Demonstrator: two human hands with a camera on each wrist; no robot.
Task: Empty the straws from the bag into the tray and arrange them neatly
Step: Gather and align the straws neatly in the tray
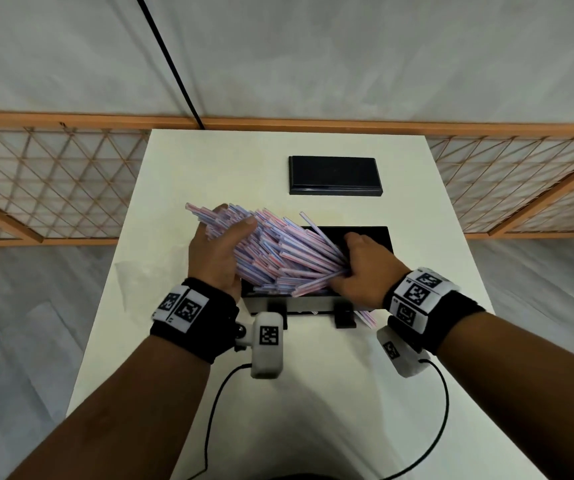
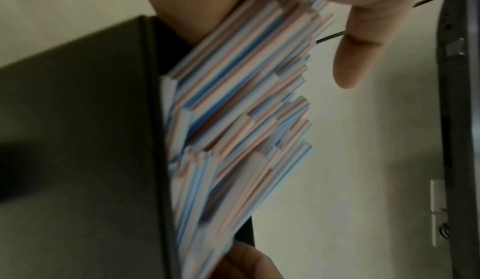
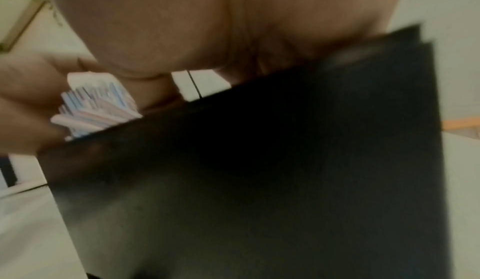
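A thick bundle of red-, blue- and white-striped straws (image 1: 278,247) slants across the near black tray (image 1: 379,237), its left ends raised and fanned out past the tray. My left hand (image 1: 225,249) grips the raised end, thumb over the top. Fingers of my right hand (image 1: 360,268) curl round the lower right ends, down inside the tray. The left wrist view shows the straws (image 2: 241,119) against the tray wall (image 2: 103,139), with one finger (image 2: 361,57) straight. In the blurred right wrist view, straw ends (image 3: 98,107) show above the dark tray (image 3: 259,180).
A second black tray or lid (image 1: 335,174) lies farther back on the white table (image 1: 313,410). A few loose straws (image 1: 365,317) stick out by the tray's front right corner. A clear plastic bag (image 1: 133,271) lies faintly at the table's left edge. Wrist-camera cables trail near me.
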